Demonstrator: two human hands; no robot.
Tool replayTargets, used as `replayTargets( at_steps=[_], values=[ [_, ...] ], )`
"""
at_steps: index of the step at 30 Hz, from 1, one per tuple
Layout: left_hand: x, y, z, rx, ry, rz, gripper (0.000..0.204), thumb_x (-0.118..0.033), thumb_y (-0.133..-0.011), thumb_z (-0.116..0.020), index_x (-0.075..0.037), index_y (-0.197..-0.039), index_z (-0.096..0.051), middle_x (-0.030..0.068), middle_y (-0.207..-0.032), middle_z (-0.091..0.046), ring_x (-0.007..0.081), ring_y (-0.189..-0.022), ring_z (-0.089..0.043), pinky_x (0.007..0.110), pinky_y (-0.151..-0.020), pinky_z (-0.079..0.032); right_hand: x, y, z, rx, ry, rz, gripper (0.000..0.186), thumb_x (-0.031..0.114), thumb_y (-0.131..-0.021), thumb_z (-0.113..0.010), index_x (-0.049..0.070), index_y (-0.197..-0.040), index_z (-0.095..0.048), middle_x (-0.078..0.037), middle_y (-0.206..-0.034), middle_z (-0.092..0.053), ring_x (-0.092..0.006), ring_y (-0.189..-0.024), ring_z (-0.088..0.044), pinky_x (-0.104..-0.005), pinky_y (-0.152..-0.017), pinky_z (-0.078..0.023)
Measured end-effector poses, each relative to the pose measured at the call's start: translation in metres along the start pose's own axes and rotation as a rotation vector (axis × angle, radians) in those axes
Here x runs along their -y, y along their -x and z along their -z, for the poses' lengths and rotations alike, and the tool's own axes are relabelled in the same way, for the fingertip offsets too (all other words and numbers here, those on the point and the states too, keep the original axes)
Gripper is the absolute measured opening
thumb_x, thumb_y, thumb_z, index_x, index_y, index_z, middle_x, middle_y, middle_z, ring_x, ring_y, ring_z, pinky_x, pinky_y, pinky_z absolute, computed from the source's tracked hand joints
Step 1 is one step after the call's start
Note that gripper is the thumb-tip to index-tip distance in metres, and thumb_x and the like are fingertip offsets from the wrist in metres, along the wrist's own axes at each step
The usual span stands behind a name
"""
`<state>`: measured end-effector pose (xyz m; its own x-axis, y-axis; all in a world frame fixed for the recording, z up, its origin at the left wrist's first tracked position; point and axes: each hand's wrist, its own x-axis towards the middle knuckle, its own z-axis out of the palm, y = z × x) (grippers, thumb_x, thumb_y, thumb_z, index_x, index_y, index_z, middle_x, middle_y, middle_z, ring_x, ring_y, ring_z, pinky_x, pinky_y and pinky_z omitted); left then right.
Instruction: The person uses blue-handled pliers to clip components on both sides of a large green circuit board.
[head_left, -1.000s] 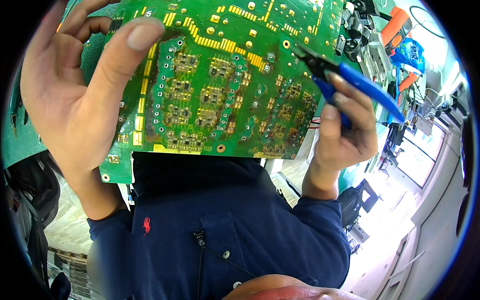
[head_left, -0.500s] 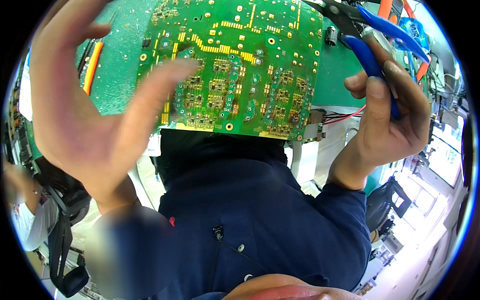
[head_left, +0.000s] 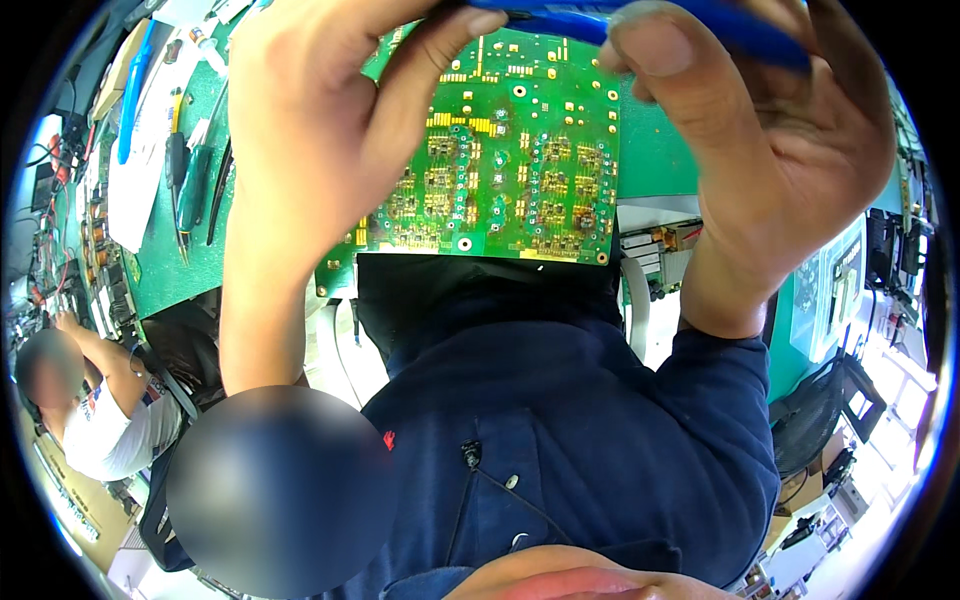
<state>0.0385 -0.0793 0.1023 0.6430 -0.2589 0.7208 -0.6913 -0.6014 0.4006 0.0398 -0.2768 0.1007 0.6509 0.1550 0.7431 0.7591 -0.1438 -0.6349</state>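
Blue-handled pliers (head_left: pixel 740 35) lie in my right hand (head_left: pixel 770 160), which is closed around them at the top right. Part of the tool runs past the upper edge. My left hand (head_left: pixel 310 130) is raised at the top left, its thumb tip beside the dark end of the pliers. The left fingers leave the picture at the top, so what they pinch is hidden. Below and between both hands lies a green circuit board (head_left: pixel 515 215) with gold pads and dense rows of small parts. My left hand and forearm cover its left side.
On the green mat (head_left: pixel 655 150) to the left are a green-handled screwdriver (head_left: pixel 192 190), a dark slim tool (head_left: pixel 220 190), a blue tool (head_left: pixel 133 95) and white paper (head_left: pixel 135 200). A clear plastic box (head_left: pixel 825 300) stands at right. Another person (head_left: pixel 115 425) sits at far left.
Both hands have come closer together near the top of the picture. The left hand, spread before, now has its thumb at the pliers. The pliers have swung leftward, and the view has shifted.
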Motion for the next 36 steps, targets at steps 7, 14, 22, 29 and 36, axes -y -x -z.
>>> replayTargets(
  at_steps=[7,14,22,29,36],
  values=[
    [0.011,0.004,0.001,0.100,0.731,0.447,0.016,-0.007,-0.084,-0.059,-0.001,-0.099,-0.061,0.0111,-0.086,-0.064,0.0222,-0.074,-0.062,0.028,-0.072,-0.048,-0.013,0.000,0.005,-0.144,-0.167,-0.060,0.052,0.032,-0.082,-0.060,-0.001,-0.120,-0.046,-0.021,-0.109,-0.055,-0.0220,-0.086,-0.058,-0.0258,-0.068,-0.046],
    [-0.036,0.004,-0.003,0.452,0.590,0.403,0.013,-0.006,-0.085,-0.059,0.004,-0.094,-0.059,0.0087,-0.086,-0.063,0.0131,-0.077,-0.061,0.024,-0.072,-0.047,-0.033,0.032,0.012,0.248,-0.581,-0.136,0.059,0.041,-0.090,-0.047,-0.006,-0.124,-0.041,-0.023,-0.116,-0.050,-0.0189,-0.089,-0.055,-0.0285,-0.072,-0.043],
    [-0.064,0.044,0.015,0.589,-0.212,0.142,0.082,-0.030,-0.055,-0.079,-0.003,-0.124,-0.046,0.0209,-0.128,-0.041,0.0378,-0.114,-0.044,0.043,-0.094,-0.036,-0.027,0.050,0.043,-0.129,-0.539,-0.392,0.052,0.038,-0.095,-0.035,-0.009,-0.108,-0.051,-0.013,-0.082,-0.060,-0.0116,-0.052,-0.049,-0.0226,-0.044,-0.037],
    [-0.057,0.073,-0.006,0.544,-0.506,0.120,0.058,-0.001,-0.062,-0.060,-0.002,-0.119,-0.048,0.0222,-0.125,-0.042,0.0362,-0.112,-0.044,0.044,-0.090,-0.037,-0.043,0.050,0.063,-0.419,-0.646,-0.374,0.042,0.036,-0.094,-0.040,-0.003,-0.101,-0.055,-0.012,-0.078,-0.058,-0.0160,-0.051,-0.049,-0.0273,-0.044,-0.038],
    [-0.055,0.078,-0.012,0.514,-0.745,0.251,0.048,-0.004,-0.076,-0.053,-0.004,-0.123,-0.044,0.0238,-0.123,-0.042,0.0383,-0.114,-0.040,0.049,-0.094,-0.032,-0.052,0.058,0.052,-0.468,-0.611,-0.383,0.045,0.039,-0.092,-0.044,-0.004,-0.103,-0.052,-0.011,-0.080,-0.059,-0.0172,-0.054,-0.051,-0.0281,-0.045,-0.039]
  ],
)
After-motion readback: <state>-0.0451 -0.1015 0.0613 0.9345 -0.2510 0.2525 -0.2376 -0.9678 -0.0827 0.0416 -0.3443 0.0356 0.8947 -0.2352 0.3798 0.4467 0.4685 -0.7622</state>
